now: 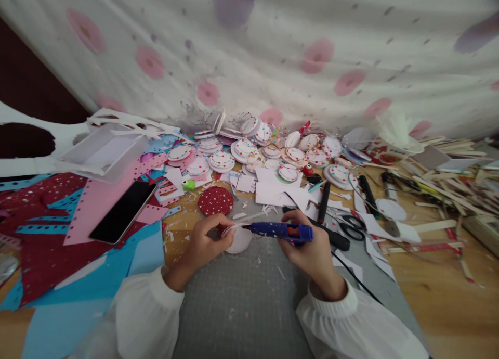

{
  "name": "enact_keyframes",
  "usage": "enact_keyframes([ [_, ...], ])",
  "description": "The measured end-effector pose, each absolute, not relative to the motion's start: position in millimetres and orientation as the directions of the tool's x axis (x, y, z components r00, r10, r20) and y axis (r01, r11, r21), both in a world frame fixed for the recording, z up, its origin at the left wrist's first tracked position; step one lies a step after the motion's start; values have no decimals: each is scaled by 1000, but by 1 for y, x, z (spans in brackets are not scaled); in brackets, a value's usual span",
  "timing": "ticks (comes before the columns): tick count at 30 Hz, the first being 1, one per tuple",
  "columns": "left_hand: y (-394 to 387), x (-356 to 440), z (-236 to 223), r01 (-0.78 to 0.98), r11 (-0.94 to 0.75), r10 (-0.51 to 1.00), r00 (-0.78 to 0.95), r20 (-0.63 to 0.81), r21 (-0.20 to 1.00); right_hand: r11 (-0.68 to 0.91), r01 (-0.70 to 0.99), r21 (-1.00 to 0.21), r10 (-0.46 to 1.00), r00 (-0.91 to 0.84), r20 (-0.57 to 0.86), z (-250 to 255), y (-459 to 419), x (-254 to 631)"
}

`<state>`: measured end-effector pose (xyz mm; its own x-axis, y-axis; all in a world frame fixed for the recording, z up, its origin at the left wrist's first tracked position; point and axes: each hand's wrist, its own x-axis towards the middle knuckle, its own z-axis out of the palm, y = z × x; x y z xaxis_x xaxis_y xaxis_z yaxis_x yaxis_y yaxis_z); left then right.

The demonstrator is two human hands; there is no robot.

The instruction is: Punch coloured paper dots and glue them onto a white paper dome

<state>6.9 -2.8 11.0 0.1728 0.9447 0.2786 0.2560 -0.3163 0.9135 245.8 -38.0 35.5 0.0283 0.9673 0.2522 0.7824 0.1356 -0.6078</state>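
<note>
My right hand (310, 249) is wrapped round a blue hot glue gun (278, 231), whose nozzle points left. Between the thumb and fingers of my left hand (210, 239) is a thin white paper strip, bent into a curve, its edge at the nozzle tip. A round white paper disc (239, 240) lies just below, partly behind my left fingers; whether it touches the strip I cannot tell. Beyond my left hand rests a dark red disc (215, 201) with white stars. The grey cutting mat (241, 307) is under both hands.
Several decorated white paper discs (222, 161) are heaped along the back. A black phone (123, 212) and coloured paper lie left, near a white box (105, 151). Black scissors (353, 227), a cable (358, 280) and wooden sticks (448, 192) are on the right.
</note>
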Motion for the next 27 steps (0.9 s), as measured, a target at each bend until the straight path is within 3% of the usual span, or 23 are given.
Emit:
enact_keyframes([
  [27,-2,4,5,319,-360,928,219,301,877,138,822,-552,967,7,253,37,-37,246],
])
